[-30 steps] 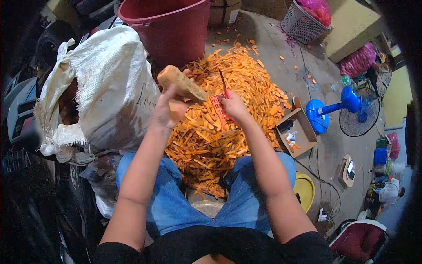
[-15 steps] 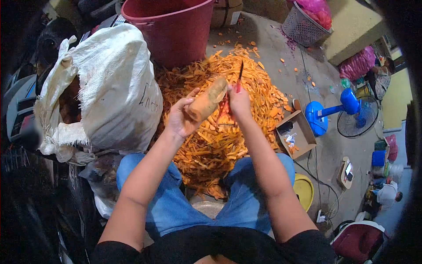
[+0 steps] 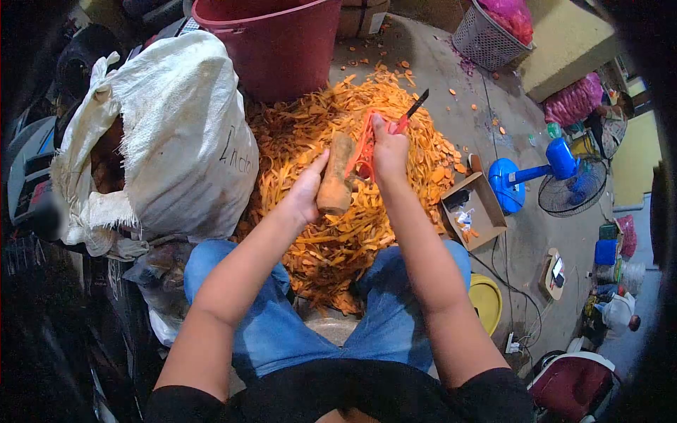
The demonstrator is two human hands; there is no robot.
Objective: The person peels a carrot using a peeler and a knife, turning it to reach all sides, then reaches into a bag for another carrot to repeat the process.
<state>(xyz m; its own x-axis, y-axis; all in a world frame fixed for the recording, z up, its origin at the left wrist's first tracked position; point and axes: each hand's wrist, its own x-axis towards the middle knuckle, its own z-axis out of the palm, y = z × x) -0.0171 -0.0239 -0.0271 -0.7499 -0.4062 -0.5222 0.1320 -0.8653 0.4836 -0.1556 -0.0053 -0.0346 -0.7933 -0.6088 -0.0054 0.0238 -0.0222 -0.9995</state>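
My left hand (image 3: pixel 309 192) is wrapped round the lower left side of a thick, partly peeled carrot (image 3: pixel 336 176), which points up and away from me. Close along the carrot's right side is a red peeler (image 3: pixel 364 144), gripped in my right hand (image 3: pixel 391 154). From the same fist a dark, narrow blade (image 3: pixel 417 104) sticks out to the upper right, its base red. Beneath both hands spreads a big heap of orange peelings (image 3: pixel 303 243), with round slices mixed in on its right side.
A white woven sack (image 3: pixel 187 141) stands left of the heap, and a large dark-red tub (image 3: pixel 282 53) behind it. On the right are an open cardboard box (image 3: pixel 483 208), a blue fan (image 3: pixel 560 166) and a yellow lid (image 3: pixel 486 304). Cables cross the floor. A person (image 3: pixel 620 311) is far right.
The carrot has turned from slanting right to nearly upright in my left hand. My right hand has rolled, bringing the red peeler up alongside the carrot, with the dark blade now tilted right.
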